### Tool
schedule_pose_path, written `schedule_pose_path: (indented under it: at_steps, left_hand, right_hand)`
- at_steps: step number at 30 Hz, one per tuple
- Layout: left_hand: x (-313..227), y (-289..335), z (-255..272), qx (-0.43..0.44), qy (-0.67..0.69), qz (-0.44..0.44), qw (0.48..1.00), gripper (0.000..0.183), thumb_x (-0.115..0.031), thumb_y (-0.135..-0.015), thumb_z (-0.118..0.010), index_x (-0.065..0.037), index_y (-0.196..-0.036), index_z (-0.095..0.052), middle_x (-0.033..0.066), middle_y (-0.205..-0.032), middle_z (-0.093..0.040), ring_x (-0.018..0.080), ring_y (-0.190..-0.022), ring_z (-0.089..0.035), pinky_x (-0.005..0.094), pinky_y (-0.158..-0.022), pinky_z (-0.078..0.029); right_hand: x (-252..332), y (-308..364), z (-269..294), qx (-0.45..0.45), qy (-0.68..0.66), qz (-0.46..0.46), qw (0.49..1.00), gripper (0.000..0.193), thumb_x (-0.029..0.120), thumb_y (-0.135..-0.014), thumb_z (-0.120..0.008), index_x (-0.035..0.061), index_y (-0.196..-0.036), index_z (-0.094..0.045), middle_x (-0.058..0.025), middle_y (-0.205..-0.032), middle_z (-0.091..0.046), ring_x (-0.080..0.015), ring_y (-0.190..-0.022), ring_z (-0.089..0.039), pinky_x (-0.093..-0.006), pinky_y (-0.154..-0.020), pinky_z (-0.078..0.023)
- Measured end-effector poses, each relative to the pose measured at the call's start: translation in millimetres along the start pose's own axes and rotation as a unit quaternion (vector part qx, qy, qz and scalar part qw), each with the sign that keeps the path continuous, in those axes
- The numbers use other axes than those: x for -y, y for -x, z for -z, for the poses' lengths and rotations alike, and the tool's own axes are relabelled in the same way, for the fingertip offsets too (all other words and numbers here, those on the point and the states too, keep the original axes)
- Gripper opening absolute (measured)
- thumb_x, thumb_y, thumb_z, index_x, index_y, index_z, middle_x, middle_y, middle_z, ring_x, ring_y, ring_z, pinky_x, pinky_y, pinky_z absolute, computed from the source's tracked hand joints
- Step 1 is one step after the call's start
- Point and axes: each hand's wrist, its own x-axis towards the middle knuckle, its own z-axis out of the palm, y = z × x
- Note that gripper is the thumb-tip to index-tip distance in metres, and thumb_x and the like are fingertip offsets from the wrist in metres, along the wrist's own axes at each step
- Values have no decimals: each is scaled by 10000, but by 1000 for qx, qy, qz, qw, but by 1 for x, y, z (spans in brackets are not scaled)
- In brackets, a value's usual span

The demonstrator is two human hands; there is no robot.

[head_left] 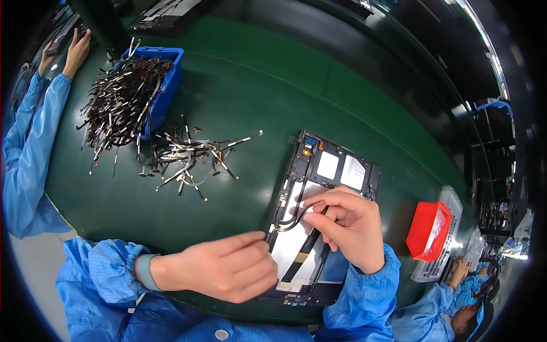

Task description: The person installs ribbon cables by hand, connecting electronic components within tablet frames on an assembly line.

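Observation:
An opened tablet (356, 171) lies on the green table in front of me, its inside facing up with silver battery panels and dark strips. My right hand (353, 225) is over its middle, closed in a pinch on a thin black flex cable (297, 219). The cable curves from those fingers to the tablet's left edge. Beside that edge is my left hand (222, 268), its index fingertip close to the cable's far end. The other left fingers are curled together and the thumb is hidden, so what they hold, if anything, does not show.
At the far left a blue bin (171, 85) overflows with flex cables (122, 97). A loose pile of cables (191, 157) lies nearer the tablet. On the right a red bin (424, 231) sits by a pale tray (453, 219). Co-workers' hands (77, 54) show at both sides.

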Motion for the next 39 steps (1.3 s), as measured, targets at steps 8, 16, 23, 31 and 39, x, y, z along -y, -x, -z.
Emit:
schedule_pose_path:
  at_steps: [8,16,23,31,39]
  left_hand:
    - [-14,-14,-17,19,3,61,998,90,-151,-786,-588,-70,-781,-547,43,-811,-542,194,-872,-595,340,-903,-532]
    - [-13,-16,-12,37,-38,62,997,99,-164,-801,-605,-77,-800,-558,71,-903,-589,213,-967,-616,290,-865,-536]
    - [-13,-16,-14,62,-73,81,992,160,-207,-863,-607,-91,-776,-540,120,-1014,-685,214,-1008,-655,236,-845,-520]
    - [-16,-14,-20,33,-36,105,993,130,-91,-807,-605,-61,-761,-487,168,-1018,-685,270,-989,-673,262,-802,-538]
    - [-16,-12,-22,35,-38,99,994,134,-93,-813,-603,-58,-804,-474,185,-1021,-682,288,-986,-672,280,-820,-540]
  right_hand:
    - [-12,-6,0,-52,61,60,995,168,-4,-792,-737,-3,-959,-718,-37,-852,-640,-7,-540,-486,-182,-473,-389]
    - [-8,-16,-12,-146,56,57,986,174,29,-775,-763,3,-939,-713,-42,-785,-621,-18,-507,-458,-183,-455,-355]
    - [-21,-22,-5,-112,91,107,984,154,8,-761,-765,1,-907,-716,-25,-796,-608,-12,-513,-437,-190,-448,-338]
    - [-23,-21,-5,-107,76,123,984,116,-10,-769,-751,13,-877,-716,-26,-845,-609,-4,-519,-435,-185,-451,-327]
    - [-25,-21,-8,-127,103,145,976,102,-11,-776,-742,14,-869,-707,-40,-830,-613,-14,-501,-438,-200,-452,-340]
